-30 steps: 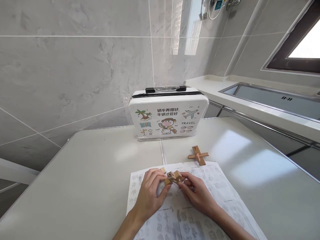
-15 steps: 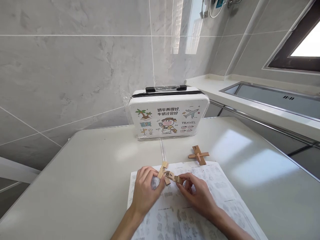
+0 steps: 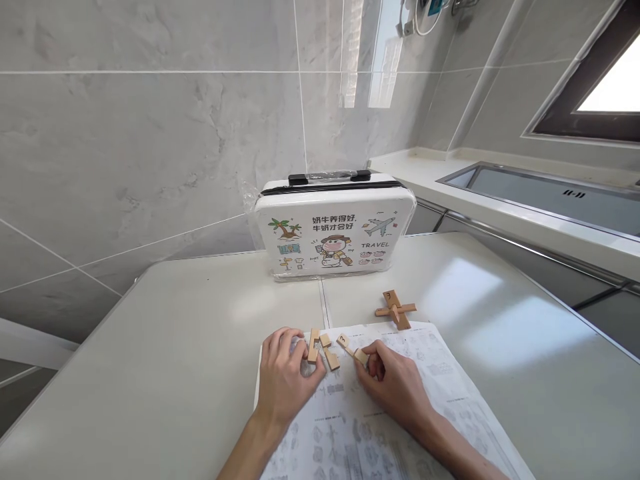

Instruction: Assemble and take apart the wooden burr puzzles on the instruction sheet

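Observation:
Over the printed sheet, my left hand (image 3: 286, 367) is closed on a notched wooden puzzle piece (image 3: 313, 345), pinched between thumb and fingers. Just right of it a second notched wooden piece (image 3: 331, 357) lies at a slant, apparently on the paper. My right hand (image 3: 395, 377) pinches the near end of a third wooden piece (image 3: 343, 341), which has a thin middle and a "3" written on its far end. The three pieces are apart from each other. Beyond my right hand sits a cross-shaped assembly of darker wooden pieces (image 3: 396, 310), also marked.
A printed paper sheet (image 3: 345, 427) lies beneath my hands on the white table (image 3: 200, 347). At the back against the tiled wall stands a small white cartoon suitcase (image 3: 335, 233) in clear plastic. To the right is a counter with a sink (image 3: 540, 193).
The light wooden pieces, previously touching or crossing between my hands, are now separated. The left hand's piece has turned upright in view and shifted left. The darker cross stays put.

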